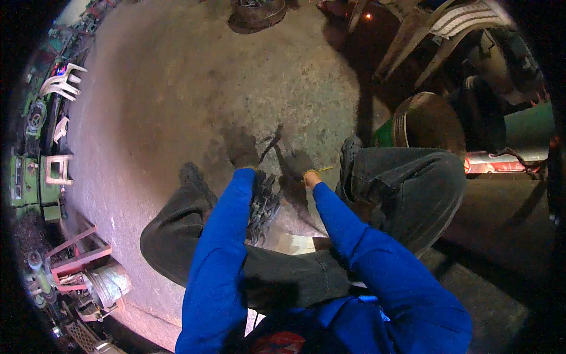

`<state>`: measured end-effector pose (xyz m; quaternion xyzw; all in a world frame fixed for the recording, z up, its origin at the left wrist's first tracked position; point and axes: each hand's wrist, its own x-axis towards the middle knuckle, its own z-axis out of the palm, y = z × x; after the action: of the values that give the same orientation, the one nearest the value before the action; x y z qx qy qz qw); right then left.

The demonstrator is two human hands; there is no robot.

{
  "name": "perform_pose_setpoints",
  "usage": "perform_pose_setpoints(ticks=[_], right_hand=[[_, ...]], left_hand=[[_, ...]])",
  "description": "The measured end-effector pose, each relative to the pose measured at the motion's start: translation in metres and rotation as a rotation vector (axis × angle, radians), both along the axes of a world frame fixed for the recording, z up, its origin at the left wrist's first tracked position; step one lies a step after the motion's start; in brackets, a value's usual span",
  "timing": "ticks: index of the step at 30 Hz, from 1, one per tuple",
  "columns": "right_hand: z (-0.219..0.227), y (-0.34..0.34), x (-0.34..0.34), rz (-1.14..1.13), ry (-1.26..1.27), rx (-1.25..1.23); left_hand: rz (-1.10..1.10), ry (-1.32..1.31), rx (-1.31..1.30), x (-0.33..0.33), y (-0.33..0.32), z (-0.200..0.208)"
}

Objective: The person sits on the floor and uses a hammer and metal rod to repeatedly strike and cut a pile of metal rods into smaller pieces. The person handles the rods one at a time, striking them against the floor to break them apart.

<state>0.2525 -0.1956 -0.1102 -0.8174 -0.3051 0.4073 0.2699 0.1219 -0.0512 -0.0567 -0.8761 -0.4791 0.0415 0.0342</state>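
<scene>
Left hand (243, 148), gloved, pinches a thin dark rod (270, 143) slanting up-right over the floor (177, 88); right hand (299, 164), grip unclear, sits just right. Metal pile (263, 203) lies beneath the left forearm.

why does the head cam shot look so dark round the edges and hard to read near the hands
Head view: the fisheye lens leaves a black rim and bends straight edges. Light falls mostly on the concrete floor, while the right side sinks into shadow. The gloved left hand and right hand are dark against dark metal pieces, slightly soft, so their grip is hard to read. A small glare spot shows up top.
</scene>
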Motion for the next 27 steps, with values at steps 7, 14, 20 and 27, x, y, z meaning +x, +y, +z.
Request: perform_pose_setpoints(ticks=[7,14,20,27], right_hand=[[0.022,0.004,-0.007,-0.155,-0.106,0.120],[0.012,0.010,0.008,-0.276,0.026,0.299],[-0.022,-0.007,-0.022,-0.260,0.012,0.254],[-0.020,0.001,-0.012,-0.236,0.009,0.217]], left_hand=[[-0.081,-0.063,0.085,0.006,0.001,0.000],[-0.039,-0.058,-0.166,0.027,-0.018,0.040],[-0.081,-0.081,-0.270,0.020,0.007,0.020],[-0.153,-0.116,-0.349,0.023,0.012,0.029]])
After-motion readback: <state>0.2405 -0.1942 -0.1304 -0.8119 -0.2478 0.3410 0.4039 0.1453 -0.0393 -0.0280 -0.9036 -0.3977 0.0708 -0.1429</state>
